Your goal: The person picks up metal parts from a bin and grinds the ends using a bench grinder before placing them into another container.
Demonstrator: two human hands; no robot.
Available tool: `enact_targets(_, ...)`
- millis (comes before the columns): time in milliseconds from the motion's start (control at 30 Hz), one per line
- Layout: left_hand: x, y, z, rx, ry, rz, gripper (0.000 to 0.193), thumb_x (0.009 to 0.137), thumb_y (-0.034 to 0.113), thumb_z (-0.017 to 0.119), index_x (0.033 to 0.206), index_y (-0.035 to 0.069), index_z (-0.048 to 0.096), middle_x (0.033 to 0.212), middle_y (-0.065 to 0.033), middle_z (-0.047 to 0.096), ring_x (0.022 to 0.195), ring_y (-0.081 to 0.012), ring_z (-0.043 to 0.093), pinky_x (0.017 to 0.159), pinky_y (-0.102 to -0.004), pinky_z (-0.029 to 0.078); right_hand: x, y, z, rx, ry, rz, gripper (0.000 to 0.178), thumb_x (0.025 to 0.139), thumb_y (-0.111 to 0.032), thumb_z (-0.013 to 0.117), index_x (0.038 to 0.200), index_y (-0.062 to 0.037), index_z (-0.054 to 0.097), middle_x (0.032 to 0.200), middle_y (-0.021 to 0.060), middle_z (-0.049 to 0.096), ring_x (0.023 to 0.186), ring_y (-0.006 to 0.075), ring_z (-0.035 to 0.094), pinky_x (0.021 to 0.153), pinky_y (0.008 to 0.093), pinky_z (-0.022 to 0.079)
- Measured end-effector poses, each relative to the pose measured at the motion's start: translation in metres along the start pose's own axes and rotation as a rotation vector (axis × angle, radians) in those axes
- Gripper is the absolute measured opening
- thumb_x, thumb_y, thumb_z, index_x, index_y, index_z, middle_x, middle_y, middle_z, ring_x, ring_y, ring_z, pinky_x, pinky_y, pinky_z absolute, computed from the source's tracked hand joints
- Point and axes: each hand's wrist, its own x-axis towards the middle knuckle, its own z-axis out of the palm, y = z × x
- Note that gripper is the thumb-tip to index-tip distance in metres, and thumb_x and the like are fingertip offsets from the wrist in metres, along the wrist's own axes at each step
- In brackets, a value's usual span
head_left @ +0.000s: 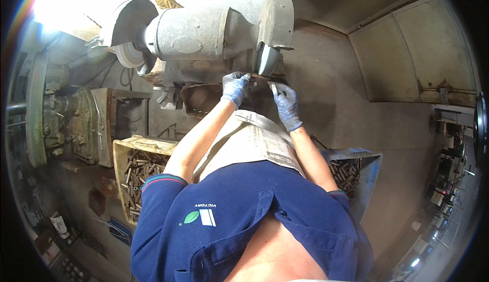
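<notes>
— What are the hands doing?

— Both wear blue gloves. The left hand [235, 87] is closed on one end of a small dark metal piece [261, 78], fingers curled round it. The right hand [286, 105] pinches the other end, fingers narrow and bent.

— Where is the piece?

— Held between the two hands, right up against the lower edge of the grinding wheel [267, 59] on the right side of the bench grinder [204, 31]. Whether it actually touches the wheel is too small to tell.

— And around that?

— The grinder is grey and dusty, with a second wheel [127, 54] on its left end. A folded newspaper [257, 142] lies across the person's lap, under the forearms. Below the left arm stands a yellowish crate [133, 172] full of short rusty metal tubes. Below the right arm, a blue bin [359, 172] holds more of the same. A green machine [53, 114] stands well to the left.
</notes>
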Motion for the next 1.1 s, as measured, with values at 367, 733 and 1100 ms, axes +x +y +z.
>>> enact_targets(367,0.010,0.000,-0.041,-0.050,-0.022,0.051,0.007,0.083,0.004,0.062,0.086,-0.001,0.066,0.073,-0.0026,0.064,0.063,-0.0072,0.055,0.057,-0.0221,0.044,0.001,0.004,0.038,0.176,-0.006,-0.087,0.019,0.080,-0.002,0.065,0.099,0.0008,0.066,0.100,0.0119,0.066,0.094,0.0159,0.062,0.082,0.0271,0.049)
enact_targets(733,-0.074,0.046,-0.056,-0.269,-0.417,0.037,0.018,0.086,0.021,0.063,0.086,0.004,0.058,0.067,-0.0060,0.061,0.060,-0.0144,0.064,0.053,-0.0242,0.053,-0.061,-0.087,-0.008,-0.283,-0.113,-0.701,0.048,0.077,-0.032,0.070,0.113,-0.0026,0.061,0.117,0.0173,0.056,0.112,0.0300,0.054,0.095,0.0381,0.042)
enact_targets(1100,-0.061,0.034,-0.039,0.076,-0.316,0.271,0.012,0.083,0.007,0.065,0.091,-0.002,0.065,0.078,-0.0033,0.065,0.066,-0.0069,0.057,0.062,-0.0212,0.048,-0.059,-0.066,-0.001,0.379,-0.083,-0.305,0.040,0.085,-0.025,0.063,0.114,0.0021,0.058,0.122,0.0157,0.051,0.111,0.0283,0.053,0.094,0.0412,0.045)
